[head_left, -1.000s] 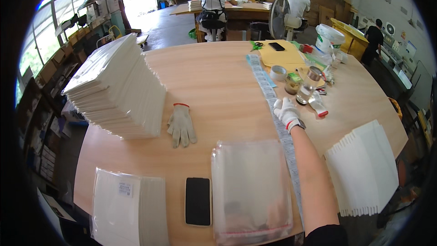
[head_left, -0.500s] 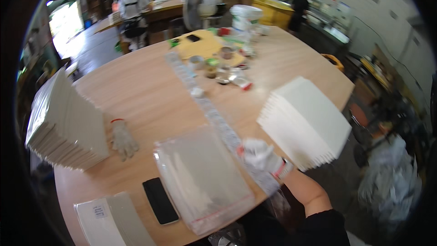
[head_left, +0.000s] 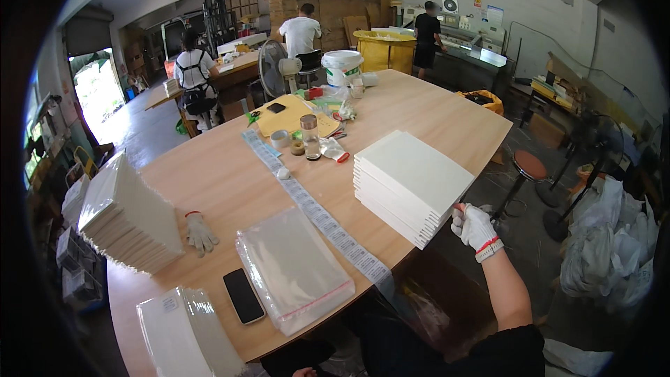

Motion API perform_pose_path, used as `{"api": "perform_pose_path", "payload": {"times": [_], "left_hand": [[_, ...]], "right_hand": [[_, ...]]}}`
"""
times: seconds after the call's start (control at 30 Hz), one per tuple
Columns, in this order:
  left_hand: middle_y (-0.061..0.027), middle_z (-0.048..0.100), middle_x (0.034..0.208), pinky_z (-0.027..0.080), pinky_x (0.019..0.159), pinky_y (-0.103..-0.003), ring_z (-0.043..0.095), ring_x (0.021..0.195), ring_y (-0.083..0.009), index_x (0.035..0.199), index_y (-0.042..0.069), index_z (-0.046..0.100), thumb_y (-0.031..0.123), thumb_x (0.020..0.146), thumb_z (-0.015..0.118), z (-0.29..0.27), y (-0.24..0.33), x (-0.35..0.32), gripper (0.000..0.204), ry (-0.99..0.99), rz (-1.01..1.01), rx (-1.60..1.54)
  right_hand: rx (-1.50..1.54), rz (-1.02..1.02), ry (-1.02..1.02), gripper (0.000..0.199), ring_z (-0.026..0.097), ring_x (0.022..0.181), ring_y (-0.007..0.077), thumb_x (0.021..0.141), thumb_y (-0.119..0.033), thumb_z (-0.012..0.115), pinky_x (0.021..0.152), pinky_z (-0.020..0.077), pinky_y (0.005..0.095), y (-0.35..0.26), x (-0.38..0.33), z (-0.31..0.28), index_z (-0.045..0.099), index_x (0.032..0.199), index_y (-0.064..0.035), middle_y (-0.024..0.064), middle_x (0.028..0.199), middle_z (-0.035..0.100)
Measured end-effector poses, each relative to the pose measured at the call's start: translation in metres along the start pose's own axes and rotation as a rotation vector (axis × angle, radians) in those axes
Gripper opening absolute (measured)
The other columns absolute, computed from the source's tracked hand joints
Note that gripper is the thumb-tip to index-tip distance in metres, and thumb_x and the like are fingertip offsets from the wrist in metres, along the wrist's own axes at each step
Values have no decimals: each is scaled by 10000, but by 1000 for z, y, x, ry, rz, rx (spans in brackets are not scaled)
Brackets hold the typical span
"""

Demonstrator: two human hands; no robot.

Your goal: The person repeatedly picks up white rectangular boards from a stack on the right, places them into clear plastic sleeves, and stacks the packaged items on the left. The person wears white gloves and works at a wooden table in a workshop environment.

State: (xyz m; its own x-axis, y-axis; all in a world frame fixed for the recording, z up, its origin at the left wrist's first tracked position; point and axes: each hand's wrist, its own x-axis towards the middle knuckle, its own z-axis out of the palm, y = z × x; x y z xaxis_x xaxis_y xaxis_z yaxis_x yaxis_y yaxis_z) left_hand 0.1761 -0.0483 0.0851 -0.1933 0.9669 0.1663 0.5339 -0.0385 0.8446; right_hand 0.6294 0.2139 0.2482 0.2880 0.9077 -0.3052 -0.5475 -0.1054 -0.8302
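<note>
At the near right corner of a stack of white pads with ridged edges (head_left: 412, 167), my right hand (head_left: 476, 229) wears a white glove with a red cuff. Its fingers are curled, one bare fingertip showing beside the corner; whether they grip a pad cannot be made out. Only a few bare fingertips of my left hand (head_left: 305, 372) show at the bottom edge, below the table; the rest is hidden. Between them lies a pile of clear plastic sleeves (head_left: 296, 265), with a strip of printed labels (head_left: 324, 222) running alongside it.
Left are a tall stack of plastic-wrapped pads (head_left: 129, 216), an empty glove (head_left: 201, 234), a phone (head_left: 244, 296) and a lower wrapped stack (head_left: 178, 338). Farther back stand a bottle (head_left: 310, 138), tape rolls (head_left: 280, 139) and a white bucket (head_left: 342, 68). A stool (head_left: 530, 166) stands right; people work beyond.
My right hand has moved right, from the label strip to the corner of the white stack. The view has tilted up, showing more of the room; my left fingertips have appeared at the bottom.
</note>
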Motion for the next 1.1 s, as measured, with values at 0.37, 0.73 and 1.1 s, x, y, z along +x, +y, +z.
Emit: {"api": "perform_pose_path", "payload": {"times": [0.37,0.73,1.1], "left_hand": [[-149,595,856,460,698,-383,558,800,-349,887,48,575,50,752,543,5,31,111,139,-42,208,262],[-144,556,901,447,780,-365,538,867,-246,867,44,580,162,752,526,54,-9,219,173,-256,280,1033],[-130,554,941,431,826,-328,525,945,-249,902,23,608,300,758,544,47,18,234,318,-465,189,1026]], "right_hand": [[276,-94,-113,197,470,470,87,828,-353,559,347,369,194,-25,35,29,523,800,-162,-24,664,529],[-523,-398,-95,215,403,330,82,862,-136,390,279,331,214,12,-73,36,463,1050,-63,8,539,475],[-139,377,-555,404,533,1021,220,829,-79,475,853,449,326,144,-150,-8,400,1211,28,131,1123,528]]}}
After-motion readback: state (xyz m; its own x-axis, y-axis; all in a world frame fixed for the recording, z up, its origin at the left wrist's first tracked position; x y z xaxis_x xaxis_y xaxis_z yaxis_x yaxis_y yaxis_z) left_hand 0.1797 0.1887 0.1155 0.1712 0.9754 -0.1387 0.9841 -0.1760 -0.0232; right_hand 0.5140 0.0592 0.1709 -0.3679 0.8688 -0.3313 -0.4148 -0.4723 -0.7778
